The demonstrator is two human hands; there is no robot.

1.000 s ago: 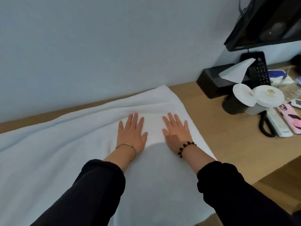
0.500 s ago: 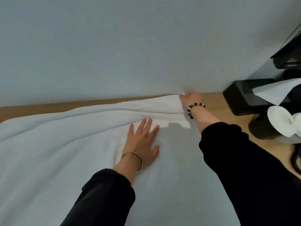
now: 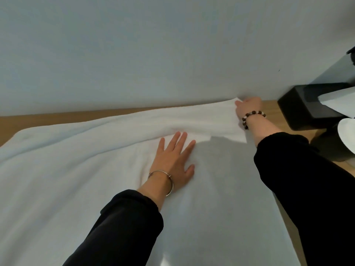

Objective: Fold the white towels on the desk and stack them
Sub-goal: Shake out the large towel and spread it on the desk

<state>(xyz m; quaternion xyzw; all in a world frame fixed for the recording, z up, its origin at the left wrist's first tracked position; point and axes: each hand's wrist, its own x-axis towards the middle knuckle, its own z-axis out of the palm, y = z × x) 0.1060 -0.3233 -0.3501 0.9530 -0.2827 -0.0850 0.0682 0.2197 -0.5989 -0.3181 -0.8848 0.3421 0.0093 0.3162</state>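
Note:
A large white towel lies spread over most of the wooden desk, reaching from the left edge to the right. My left hand lies flat on it near the middle, fingers straight and spread, a thin metal bangle on the wrist. My right hand is stretched to the far right corner of the towel, close to the wall, and its fingers pinch that corner. A bead bracelet sits on that wrist. Both forearms are in black sleeves.
A grey wall rises directly behind the desk. At the right stand a black tissue box with a white tissue sticking out, and a dark cup with a white lid. Bare wood shows along the back edge.
A second ago both hands lay flat on the towel. My right hand has since reached to the far right corner and taken hold of it. The view has moved closer and leftward.

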